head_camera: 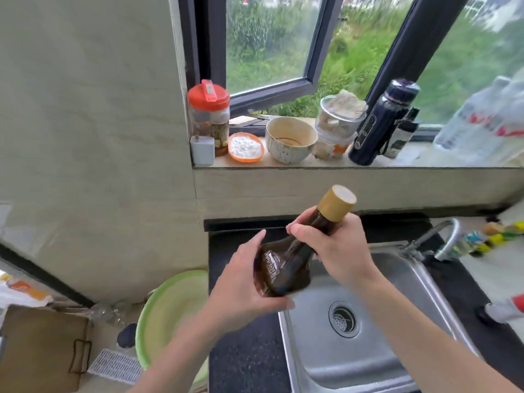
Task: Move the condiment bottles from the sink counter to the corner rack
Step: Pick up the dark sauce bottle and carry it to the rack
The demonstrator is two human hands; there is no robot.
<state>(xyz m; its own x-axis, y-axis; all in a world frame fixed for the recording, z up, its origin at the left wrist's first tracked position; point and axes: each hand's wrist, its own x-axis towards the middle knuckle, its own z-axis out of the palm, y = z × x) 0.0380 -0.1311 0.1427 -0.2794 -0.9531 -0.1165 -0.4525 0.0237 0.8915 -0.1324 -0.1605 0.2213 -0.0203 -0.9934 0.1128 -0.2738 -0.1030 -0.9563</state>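
A dark brown glass condiment bottle (286,265) with a gold cap is held tilted above the left edge of the steel sink (397,321). My left hand (241,287) cups its wide lower body from the left. My right hand (331,245) wraps its neck just below the cap. Both hands grip the same bottle over the black counter (243,364). No corner rack is in view.
The windowsill holds a red-lidded jar (209,114), a small orange dish of white powder (245,147), a ceramic bowl (290,139), a glass jar (338,123), a dark flask (381,123) and clear plastic bottles (482,120). A faucet (442,236) stands right of the sink. A green basin (170,313) lies lower left.
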